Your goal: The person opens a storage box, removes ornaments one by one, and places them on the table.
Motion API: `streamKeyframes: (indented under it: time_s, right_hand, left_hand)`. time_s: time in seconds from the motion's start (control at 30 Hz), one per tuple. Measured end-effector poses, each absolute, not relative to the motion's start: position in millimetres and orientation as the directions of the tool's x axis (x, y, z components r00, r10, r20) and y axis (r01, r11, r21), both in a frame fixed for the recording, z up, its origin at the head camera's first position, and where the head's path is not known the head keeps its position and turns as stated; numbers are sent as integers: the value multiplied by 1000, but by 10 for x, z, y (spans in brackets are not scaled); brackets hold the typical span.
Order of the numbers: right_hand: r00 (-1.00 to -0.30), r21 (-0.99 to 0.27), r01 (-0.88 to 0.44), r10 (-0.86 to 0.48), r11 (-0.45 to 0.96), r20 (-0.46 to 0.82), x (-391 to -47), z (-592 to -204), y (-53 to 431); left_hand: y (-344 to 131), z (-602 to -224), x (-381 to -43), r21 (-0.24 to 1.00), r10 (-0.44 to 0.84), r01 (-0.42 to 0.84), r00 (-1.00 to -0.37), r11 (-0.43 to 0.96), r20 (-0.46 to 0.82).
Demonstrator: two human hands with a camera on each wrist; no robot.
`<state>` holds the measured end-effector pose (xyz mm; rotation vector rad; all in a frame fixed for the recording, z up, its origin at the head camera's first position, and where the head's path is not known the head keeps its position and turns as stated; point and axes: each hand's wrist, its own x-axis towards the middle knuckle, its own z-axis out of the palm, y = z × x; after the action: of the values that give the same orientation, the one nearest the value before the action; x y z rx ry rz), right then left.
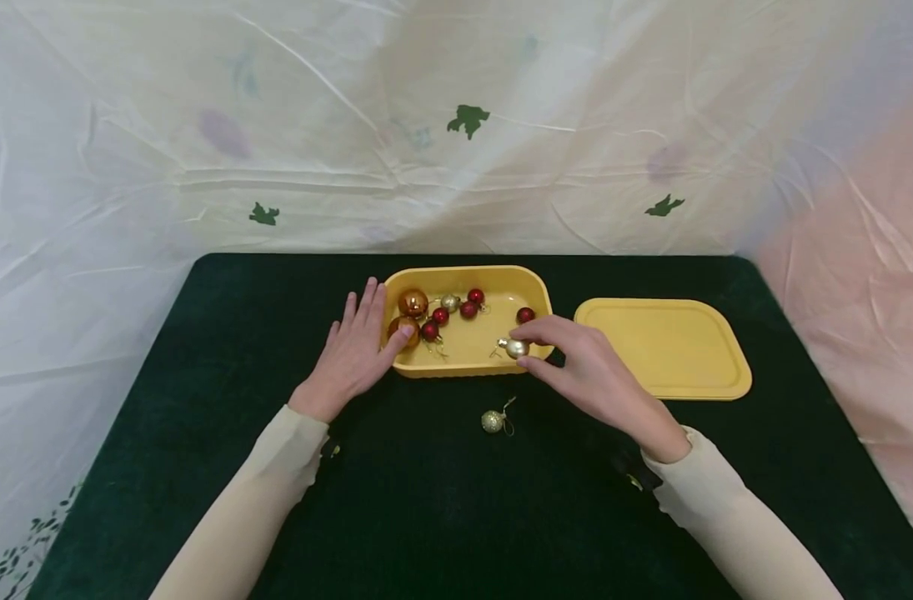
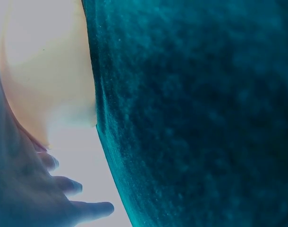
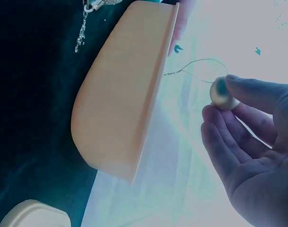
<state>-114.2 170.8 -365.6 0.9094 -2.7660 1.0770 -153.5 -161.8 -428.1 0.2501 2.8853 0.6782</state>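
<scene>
A gold Christmas bauble [image 1: 516, 347] is pinched between the thumb and fingers of my right hand [image 1: 594, 367], above the right end of a yellow box [image 1: 471, 367]. Its thin hanging loop shows in the right wrist view. My left hand [image 1: 354, 350] rests against the box's left end, fingers straight, thumb over the rim. Inside the box lie two orange baubles [image 1: 413, 302], several dark red baubles [image 1: 468, 310] and a small gold bauble [image 1: 450, 303]. In front of the box, a glittery gold bauble [image 1: 492, 422] with a string loop lies on the table.
A yellow lid [image 1: 666, 346] lies flat to the right of the box. Dark green cloth [image 1: 441, 517] covers the table. Behind it hangs a pale curtain [image 1: 336, 125] with green shapes.
</scene>
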Motion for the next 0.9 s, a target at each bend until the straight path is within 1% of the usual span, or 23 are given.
streamKeyframes:
  time_s: [0.43,0.67,0.9]
  right_hand:
    - [-841,-603,-519,-486,605,237,-902,-3719,1886]
    - [-861,-604,-491,-453,627,230,-779,-3801,1970]
    - [-862,-606,-492,-448,626,237,-685,-3898,2012]
  left_hand:
    - [-1621,-4289,-1518,450,203,130,-972,883,-119]
    - [-1619,-4292,-1520,454,202,127,-972,882,-120]
    - [-1618,-4285,-1521,455,199,120,-971,883,-129]
